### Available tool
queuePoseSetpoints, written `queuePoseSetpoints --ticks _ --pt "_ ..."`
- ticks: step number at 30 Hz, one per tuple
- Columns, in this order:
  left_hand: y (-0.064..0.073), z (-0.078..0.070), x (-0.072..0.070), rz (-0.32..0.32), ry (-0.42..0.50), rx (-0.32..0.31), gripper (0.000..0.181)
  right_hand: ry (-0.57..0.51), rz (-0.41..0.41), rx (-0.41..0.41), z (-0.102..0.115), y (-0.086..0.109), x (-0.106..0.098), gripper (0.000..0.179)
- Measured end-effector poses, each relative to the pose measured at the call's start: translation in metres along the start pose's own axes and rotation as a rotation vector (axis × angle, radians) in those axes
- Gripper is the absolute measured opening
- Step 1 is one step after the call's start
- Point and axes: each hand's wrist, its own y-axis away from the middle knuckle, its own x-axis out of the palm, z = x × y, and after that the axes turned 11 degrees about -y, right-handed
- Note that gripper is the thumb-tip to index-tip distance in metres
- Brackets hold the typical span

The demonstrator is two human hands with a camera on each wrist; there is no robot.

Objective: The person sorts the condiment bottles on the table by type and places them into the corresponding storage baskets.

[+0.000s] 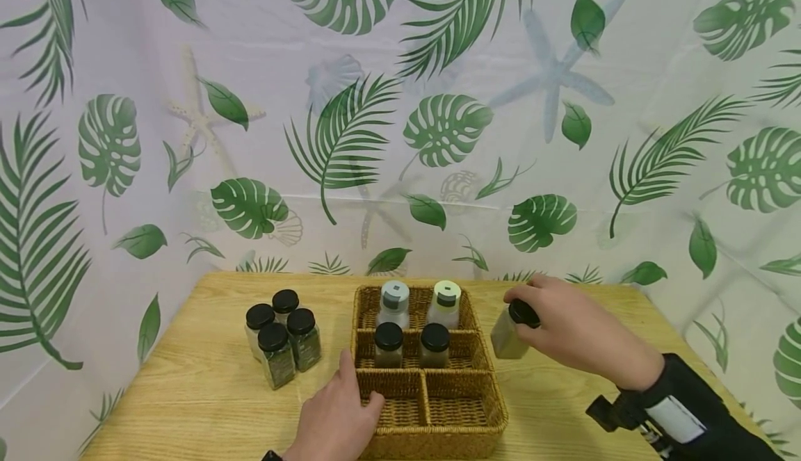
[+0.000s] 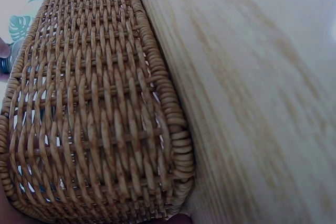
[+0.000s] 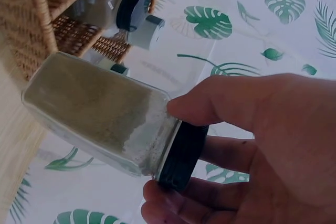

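A glass spice jar (image 3: 94,108) of greyish-beige powder is in my right hand (image 1: 566,325), held by its black lid (image 3: 181,156) between thumb and fingers. In the head view it hangs tilted just right of the wicker basket (image 1: 438,440). My left hand (image 1: 338,412) grips the basket's front left corner, thumb over the rim and fingers along the outer side. Two black-lidded jars (image 1: 389,344) stand in the middle row. At the back are a white-capped bottle (image 1: 394,304) and a bottle with a pale yellow-green cap (image 1: 446,304). Both front compartments (image 1: 393,405) hold nothing.
Several black-lidded spice jars (image 1: 278,357) stand grouped on the wooden table (image 1: 200,377), left of the basket. A leaf-patterned cloth (image 1: 375,134) hangs behind the table and along its sides.
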Motion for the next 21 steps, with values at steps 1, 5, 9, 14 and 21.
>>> queuePoseSetpoints --ticks 1,5,9,14,21 --pt "0.0 0.0 0.0 -0.001 -0.001 0.0 0.086 0.001 -0.003 -0.01 0.002 -0.001 0.0 0.029" --pt "0.0 0.0 0.0 -0.001 -0.009 0.001 0.085 -0.011 0.002 -0.029 0.008 -0.007 0.003 0.03" --pt "0.0 0.0 0.0 0.002 -0.013 -0.004 0.085 -0.031 0.01 -0.036 0.013 -0.013 0.009 0.029" --pt "-0.001 0.001 0.0 0.002 -0.016 -0.002 0.085 -0.039 0.02 -0.044 0.017 -0.019 0.016 0.03" --pt "-0.002 0.002 0.001 -0.001 -0.008 0.006 0.086 -0.02 0.015 -0.067 0.018 -0.025 0.023 0.03"
